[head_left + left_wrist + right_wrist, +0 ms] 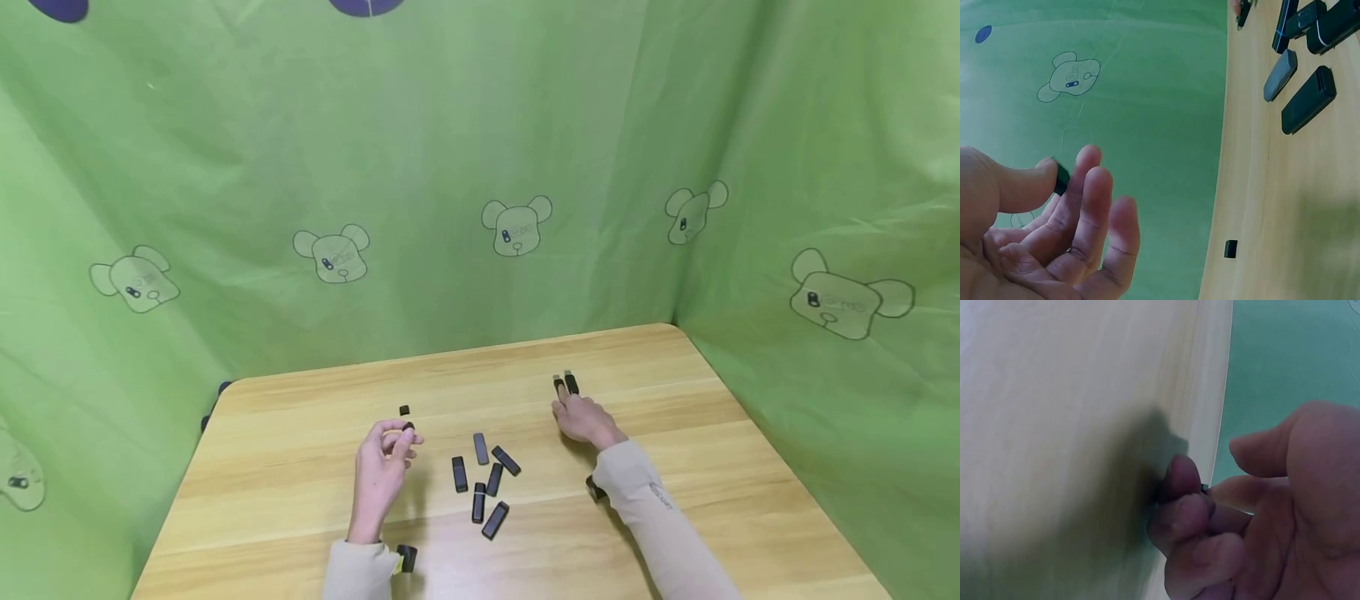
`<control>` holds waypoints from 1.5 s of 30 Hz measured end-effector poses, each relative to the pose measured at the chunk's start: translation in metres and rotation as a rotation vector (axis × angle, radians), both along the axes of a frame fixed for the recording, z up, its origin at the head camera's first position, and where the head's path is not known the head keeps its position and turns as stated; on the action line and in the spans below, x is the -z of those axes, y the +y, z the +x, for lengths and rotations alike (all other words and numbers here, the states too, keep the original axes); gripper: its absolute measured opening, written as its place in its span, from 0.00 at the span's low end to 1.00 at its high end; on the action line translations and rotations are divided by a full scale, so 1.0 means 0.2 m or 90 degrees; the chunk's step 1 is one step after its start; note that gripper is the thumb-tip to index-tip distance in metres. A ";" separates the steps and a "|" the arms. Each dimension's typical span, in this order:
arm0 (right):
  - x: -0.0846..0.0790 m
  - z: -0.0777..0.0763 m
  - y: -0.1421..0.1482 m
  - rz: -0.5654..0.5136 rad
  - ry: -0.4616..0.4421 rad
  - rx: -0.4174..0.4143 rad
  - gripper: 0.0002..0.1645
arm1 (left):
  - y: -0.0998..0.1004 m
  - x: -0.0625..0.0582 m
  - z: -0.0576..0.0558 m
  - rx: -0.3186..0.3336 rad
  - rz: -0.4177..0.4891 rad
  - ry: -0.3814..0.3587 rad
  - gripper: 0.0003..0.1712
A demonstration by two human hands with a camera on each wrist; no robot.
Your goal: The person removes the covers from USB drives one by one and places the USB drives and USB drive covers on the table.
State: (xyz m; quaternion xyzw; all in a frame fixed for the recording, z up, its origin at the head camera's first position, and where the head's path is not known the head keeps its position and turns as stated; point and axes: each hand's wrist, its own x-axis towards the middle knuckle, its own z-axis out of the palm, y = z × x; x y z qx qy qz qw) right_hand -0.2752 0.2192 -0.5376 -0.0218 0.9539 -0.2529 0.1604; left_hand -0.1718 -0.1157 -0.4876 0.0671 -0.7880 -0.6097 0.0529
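Note:
Between thumb and fingers, my left hand (378, 471) pinches a small black USB stick cap (1062, 179), held above the table. A second black cap (404, 410) lies on the wood just beyond that hand. Far back on the right, two black USB sticks lie side by side with metal plugs bare: one on the left (558, 382) and one on the right (572, 382). Fingers of my right hand (583, 418) touch them and partly cover the left one. In the right wrist view the thumb stands apart from the bent fingers, which mostly hide the sticks.
Several black USB sticks, such as one upright stick (460, 473), lie loosely grouped mid-table between the hands, with a greyer one (481, 448) behind. The wooden table (300, 433) meets green curtains (420, 300) at the back and sides.

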 end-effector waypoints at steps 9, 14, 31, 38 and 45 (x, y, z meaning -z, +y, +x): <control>-0.04 0.04 0.01 -0.046 0.001 0.038 0.45 | -0.02 0.02 -0.10 0.029 -0.092 0.056 0.12; -0.08 0.09 0.00 -0.082 0.018 0.060 0.47 | -0.04 0.06 -0.21 0.058 -0.245 0.104 0.09; -0.28 0.33 -0.13 -0.153 0.210 0.047 0.13 | -0.06 0.27 -0.53 0.100 -0.408 0.128 0.09; -0.33 0.42 -0.17 -0.184 0.214 0.024 0.10 | -0.08 0.31 -0.58 0.107 -0.450 0.084 0.08; -0.34 0.45 -0.16 -0.192 0.203 0.029 0.09 | -0.08 0.32 -0.60 0.109 -0.476 0.034 0.08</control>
